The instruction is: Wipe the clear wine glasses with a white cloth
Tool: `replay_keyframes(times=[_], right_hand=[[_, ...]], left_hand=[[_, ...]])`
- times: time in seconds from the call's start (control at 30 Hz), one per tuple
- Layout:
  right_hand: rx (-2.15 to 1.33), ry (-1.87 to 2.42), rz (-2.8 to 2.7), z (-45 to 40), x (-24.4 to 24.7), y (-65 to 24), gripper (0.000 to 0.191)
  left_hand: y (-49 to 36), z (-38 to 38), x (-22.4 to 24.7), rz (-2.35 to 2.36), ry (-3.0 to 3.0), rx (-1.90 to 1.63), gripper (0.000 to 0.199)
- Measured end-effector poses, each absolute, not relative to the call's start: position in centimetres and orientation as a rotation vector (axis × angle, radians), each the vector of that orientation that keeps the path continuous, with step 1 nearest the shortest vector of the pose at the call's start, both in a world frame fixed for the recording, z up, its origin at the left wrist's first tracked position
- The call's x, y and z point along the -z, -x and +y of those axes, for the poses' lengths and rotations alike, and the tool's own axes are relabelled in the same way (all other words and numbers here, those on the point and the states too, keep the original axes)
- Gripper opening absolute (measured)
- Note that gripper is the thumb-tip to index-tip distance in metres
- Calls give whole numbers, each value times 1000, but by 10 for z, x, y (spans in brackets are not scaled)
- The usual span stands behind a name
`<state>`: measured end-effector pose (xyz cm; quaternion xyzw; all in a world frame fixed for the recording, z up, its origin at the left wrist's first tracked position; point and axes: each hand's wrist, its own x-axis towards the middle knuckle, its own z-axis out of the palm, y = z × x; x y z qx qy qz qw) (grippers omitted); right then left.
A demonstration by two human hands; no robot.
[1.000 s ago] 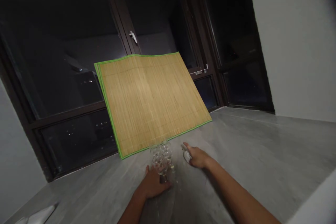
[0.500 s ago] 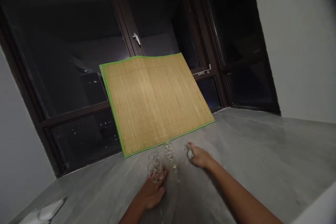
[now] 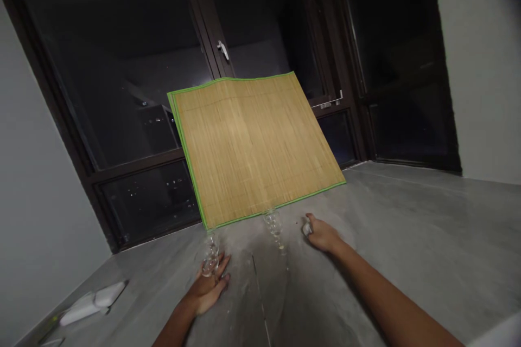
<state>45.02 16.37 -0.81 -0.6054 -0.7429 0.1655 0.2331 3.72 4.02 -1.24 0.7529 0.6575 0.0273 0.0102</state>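
My left hand (image 3: 207,291) is at the lower left, its fingers around the lower part of a clear stemmed glass (image 3: 210,264). Another clear rim shows just behind that bowl, so a second glass may stand there. To the right, apart from both hands, a clear stemmed glass (image 3: 273,222) stands upright on the grey surface (image 3: 407,238). My right hand (image 3: 323,236) is closed on a small whitish crumpled wad (image 3: 307,229), low over the surface. I cannot make out whether the wad is cloth or paper.
A bamboo mat (image 3: 260,146) with green edging leans against the dark-framed window (image 3: 126,171) behind the glasses. At the far left lies a white bundle (image 3: 91,303). A thin dark seam (image 3: 260,298) runs along the surface between my arms.
My left hand has moved left, and the glass there has moved with it, away from the middle glass. The right hand still holds the wad. The view has shifted slightly.
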Motion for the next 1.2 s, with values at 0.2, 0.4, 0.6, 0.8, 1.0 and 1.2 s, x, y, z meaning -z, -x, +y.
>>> replay_keyframes(times=[0.2, 0.4, 0.6, 0.8, 1.0, 1.2], right_hand=[[-446, 1665, -2017, 167, 12, -451, 68], [-442, 1666, -2009, 165, 11, -451, 64], [-444, 1656, -2006, 165, 12, -450, 58], [-445, 1674, -2009, 165, 12, -449, 59], [-432, 1691, -2005, 164, 11, -448, 54], [-432, 1675, -2005, 164, 11, -447, 54]], left_hand=[[-40, 25, 8, 2059, -2360, -53, 68], [-30, 21, 10, 2040, -2368, 4, 67], [-19, 27, 5, 2126, -2265, 38, 67], [-13, 26, 5, 2139, -2233, 8, 71], [-6, 14, 1, 2115, -2269, -22, 73], [1, -3, -3, 2073, -2318, -12, 70]])
